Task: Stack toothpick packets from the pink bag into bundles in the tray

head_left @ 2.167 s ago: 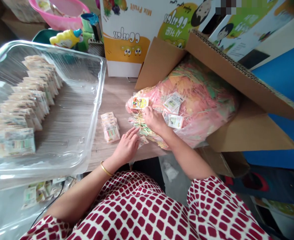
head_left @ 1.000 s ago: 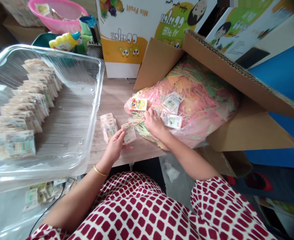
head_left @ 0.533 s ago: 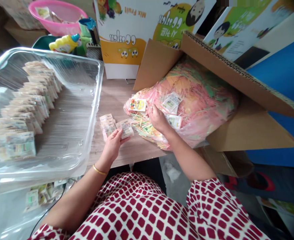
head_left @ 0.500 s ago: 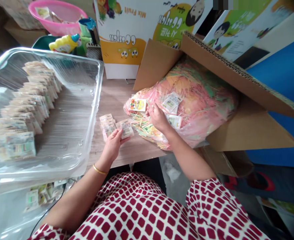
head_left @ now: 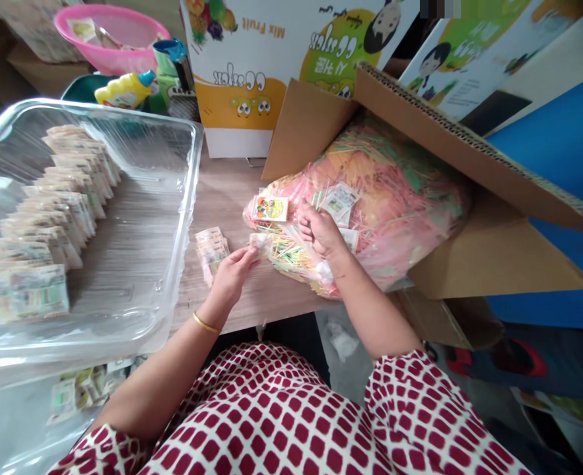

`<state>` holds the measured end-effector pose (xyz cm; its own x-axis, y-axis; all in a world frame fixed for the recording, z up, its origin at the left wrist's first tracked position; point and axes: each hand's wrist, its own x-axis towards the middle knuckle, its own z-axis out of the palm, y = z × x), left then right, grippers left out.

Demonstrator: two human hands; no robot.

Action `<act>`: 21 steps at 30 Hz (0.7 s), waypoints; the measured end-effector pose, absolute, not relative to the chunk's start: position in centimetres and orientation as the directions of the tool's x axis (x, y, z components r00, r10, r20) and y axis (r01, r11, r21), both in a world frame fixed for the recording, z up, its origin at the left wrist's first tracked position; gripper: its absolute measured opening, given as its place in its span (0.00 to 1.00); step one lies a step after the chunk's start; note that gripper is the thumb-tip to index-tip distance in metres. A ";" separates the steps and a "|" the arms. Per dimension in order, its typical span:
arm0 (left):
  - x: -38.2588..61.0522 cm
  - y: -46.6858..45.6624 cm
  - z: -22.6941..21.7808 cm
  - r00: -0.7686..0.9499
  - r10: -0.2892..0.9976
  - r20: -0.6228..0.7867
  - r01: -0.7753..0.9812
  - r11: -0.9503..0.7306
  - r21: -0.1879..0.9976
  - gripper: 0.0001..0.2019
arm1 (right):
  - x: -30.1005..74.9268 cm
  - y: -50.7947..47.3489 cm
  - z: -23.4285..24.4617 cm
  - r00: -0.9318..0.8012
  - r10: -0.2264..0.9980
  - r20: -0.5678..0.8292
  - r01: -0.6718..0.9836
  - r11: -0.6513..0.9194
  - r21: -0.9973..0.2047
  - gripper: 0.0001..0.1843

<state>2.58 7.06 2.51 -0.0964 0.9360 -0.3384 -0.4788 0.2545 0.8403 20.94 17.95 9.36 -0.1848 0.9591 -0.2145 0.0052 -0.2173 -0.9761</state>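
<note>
My left hand (head_left: 232, 272) pinches a small clear packet (head_left: 260, 241) just above the wooden table (head_left: 232, 191), beside a short stack of filled packets (head_left: 210, 252). My right hand (head_left: 321, 229) is closed on a bundle of coloured sticks (head_left: 291, 252) at the mouth of a big plastic bag (head_left: 390, 191) full of such sticks. The stick ends point toward the packet. The bag lies in a tipped cardboard box (head_left: 474, 218). A few printed cards (head_left: 270, 208) rest on the bag.
A large clear plastic tray (head_left: 142, 218) on the left holds rows of filled packets (head_left: 48, 211). Behind stand a printed carton (head_left: 251, 72), a pink basin (head_left: 107, 30) and a yellow bottle (head_left: 120, 89). More packets (head_left: 73, 392) lie low at the left.
My left hand lifted a packet from the table and brought it right, toward the bag. My right hand gathered sticks and closed round them, turning toward the packet.
</note>
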 end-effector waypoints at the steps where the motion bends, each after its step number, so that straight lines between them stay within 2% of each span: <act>1: 2.7 7.3 2.5 -0.102 0.938 -0.332 -0.479 0.246 0.843 0.20 | 20.9 17.7 9.4 -0.188 0.963 -0.195 0.044 -0.190 -0.981 0.31; 5: 3.0 8.3 2.8 -0.131 0.941 -0.312 -0.499 0.209 0.841 0.18 | 20.4 15.7 10.0 -0.234 0.972 -0.021 0.343 0.062 -0.937 0.20; 8: 3.2 8.8 3.0 -0.145 0.947 -0.285 -0.483 0.184 0.856 0.16 | 19.7 13.5 10.7 -0.312 0.943 0.115 0.540 0.276 -0.795 0.09; 9: 3.2 8.9 3.1 -0.150 0.951 -0.269 -0.465 0.172 0.868 0.16 | 19.5 12.9 10.9 -0.358 0.925 0.127 0.594 0.331 -0.733 0.10; 11: 3.2 8.9 3.2 -0.152 0.959 -0.239 -0.435 0.152 0.888 0.15 | 19.0 12.0 10.9 -0.437 0.895 0.089 0.708 0.403 -0.580 0.15; 14: 3.2 8.7 3.5 -0.126 0.968 -0.215 -0.424 0.143 0.894 0.15 | 18.6 11.9 10.3 -0.432 0.902 -0.015 0.849 0.401 -0.344 0.16; 16: 3.3 8.5 3.9 -0.090 0.974 -0.207 -0.423 0.151 0.894 0.15 | 18.6 12.4 9.8 -0.406 0.912 -0.055 0.882 0.375 -0.285 0.14; 18: 3.3 8.2 4.1 -0.067 0.975 -0.210 -0.423 0.162 0.891 0.16 | 18.9 13.0 9.5 -0.407 0.911 -0.070 0.866 0.361 -0.347 0.11; 19: 3.2 8.1 4.2 -0.066 0.974 -0.215 -0.429 0.167 0.888 0.17 | 19.1 13.3 9.5 -0.406 0.912 -0.060 0.835 0.343 -0.431 0.08; 21: 3.2 8.0 4.2 -0.078 0.970 -0.230 -0.445 0.172 0.879 0.18 | 19.3 13.8 9.9 -0.374 0.927 -0.030 0.671 0.247 -0.699 0.07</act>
